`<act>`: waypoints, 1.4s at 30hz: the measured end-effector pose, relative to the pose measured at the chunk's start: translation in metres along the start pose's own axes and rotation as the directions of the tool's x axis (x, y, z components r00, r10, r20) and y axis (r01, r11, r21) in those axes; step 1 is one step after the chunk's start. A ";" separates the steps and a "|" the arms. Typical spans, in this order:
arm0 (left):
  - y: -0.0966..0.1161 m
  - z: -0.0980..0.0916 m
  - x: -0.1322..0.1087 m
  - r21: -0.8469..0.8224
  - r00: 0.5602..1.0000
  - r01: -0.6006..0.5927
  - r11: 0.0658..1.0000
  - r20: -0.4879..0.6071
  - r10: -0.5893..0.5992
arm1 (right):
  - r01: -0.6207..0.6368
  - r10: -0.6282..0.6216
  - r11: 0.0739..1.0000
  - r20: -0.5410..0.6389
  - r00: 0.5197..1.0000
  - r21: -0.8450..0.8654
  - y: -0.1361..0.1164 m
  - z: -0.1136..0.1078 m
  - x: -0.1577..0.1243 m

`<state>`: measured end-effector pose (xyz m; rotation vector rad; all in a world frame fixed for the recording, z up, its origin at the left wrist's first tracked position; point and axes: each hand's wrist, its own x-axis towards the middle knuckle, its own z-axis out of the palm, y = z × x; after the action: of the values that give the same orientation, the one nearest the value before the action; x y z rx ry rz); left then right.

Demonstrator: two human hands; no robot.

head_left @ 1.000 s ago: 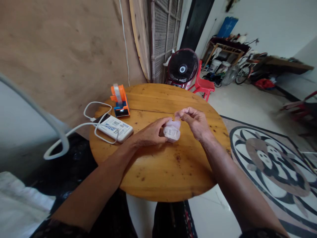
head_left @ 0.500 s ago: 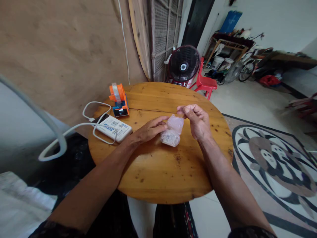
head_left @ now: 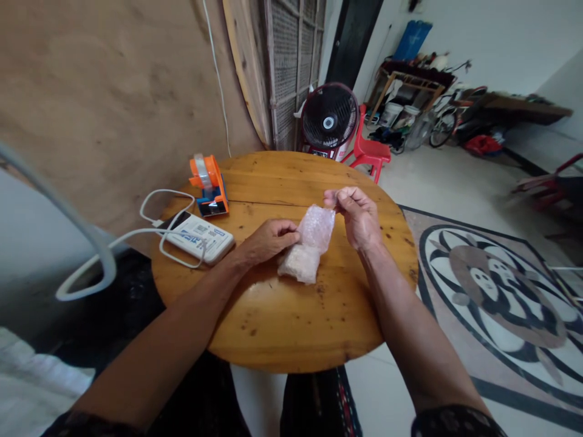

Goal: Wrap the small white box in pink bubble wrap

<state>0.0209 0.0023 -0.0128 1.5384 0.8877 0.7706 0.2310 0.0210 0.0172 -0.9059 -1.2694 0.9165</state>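
Observation:
A piece of clear bubble wrap [head_left: 307,244] lies partly unrolled on the round wooden table [head_left: 282,315]. My left hand [head_left: 266,240] curls its fingers on the wrap's left edge, pressing it against the tabletop. My right hand [head_left: 355,213] pinches the wrap's upper right corner and holds it lifted off the table. A small whitish object seems to sit inside the lower part of the wrap, but it is blurred by the plastic.
An orange and blue tape dispenser [head_left: 207,184] stands at the table's far left. A white power bank [head_left: 198,237] with a looped white cable [head_left: 159,224] lies beside it. Beyond the table are a black fan [head_left: 328,121], a red chair [head_left: 368,155] and clutter along the far wall.
The wrap was a small tight bundle between both hands; my right hand has pulled one end up and away, so it now lies stretched out longer.

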 end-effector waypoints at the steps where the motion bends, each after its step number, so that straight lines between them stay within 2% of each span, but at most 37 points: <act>1: 0.000 0.000 0.000 0.000 1.000 0.015 1.000 -0.021 -0.015 | -0.015 0.015 1.000 -0.008 1.000 -0.005 0.002 -0.001 0.001; 6: -0.001 -0.001 0.002 -0.056 0.996 0.034 0.998 -0.082 -0.038 | -0.110 0.109 0.994 -0.063 0.992 -0.016 0.012 -0.005 0.007; 12: -0.001 0.000 0.002 -0.059 0.994 0.041 0.997 -0.100 -0.047 | -0.131 0.129 0.991 -0.061 0.990 -0.032 0.013 -0.003 0.007; 17: -0.002 0.000 0.003 -0.044 0.994 0.040 0.998 -0.102 -0.045 | -0.134 0.130 0.990 -0.072 0.989 -0.053 0.015 -0.002 0.006; 21: -0.004 -0.002 0.005 0.002 0.981 0.015 1.000 -0.194 -0.014 | -0.118 0.116 0.993 -0.121 0.986 -0.006 0.014 -0.005 0.007; 24: -0.004 -0.003 0.005 0.018 0.967 0.035 0.999 -0.255 -0.029 | -0.031 0.029 0.999 -0.155 0.988 -0.015 0.007 -0.004 0.004; 27: 0.001 -0.002 0.004 0.035 0.961 0.044 0.998 -0.273 -0.033 | 0.050 -0.053 0.995 -0.034 0.998 -0.084 -0.007 0.003 -0.008; 30: 0.004 -0.001 0.002 0.043 0.964 0.025 0.999 -0.266 -0.013 | 0.111 -0.060 0.948 0.175 0.983 -0.299 -0.018 0.017 -0.025; 32: 0.004 -0.002 0.003 0.043 0.967 0.020 0.999 -0.256 -0.008 | 0.202 -0.062 0.841 0.281 0.958 -0.502 -0.021 0.026 -0.035; 34: 0.002 -0.002 0.004 0.059 0.968 0.020 0.998 -0.251 -0.004 | 0.290 -0.056 0.686 0.349 0.935 -0.667 -0.020 0.032 -0.041; 36: -0.001 -0.003 0.005 0.072 0.968 0.018 0.997 -0.250 0.001 | 0.320 -0.024 0.562 0.371 0.928 -0.762 -0.017 0.034 -0.042; 37: -0.002 -0.003 0.006 0.071 0.969 0.014 0.997 -0.248 0.004 | 0.314 0.000 0.531 0.370 0.929 -0.787 -0.016 0.033 -0.041; 39: -0.004 -0.003 0.007 0.064 0.969 0.008 0.998 -0.248 0.008 | 0.292 0.051 0.522 0.371 0.927 -0.801 -0.013 0.030 -0.037; 42: -0.006 -0.003 0.007 0.059 0.964 0.003 0.998 -0.266 0.013 | 0.266 0.071 0.588 0.376 0.924 -0.764 -0.008 0.022 -0.032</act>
<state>0.0210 0.0103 -0.0181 1.5106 1.1133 0.9784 0.2068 -0.0106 0.0145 -1.3833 -2.1385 0.3692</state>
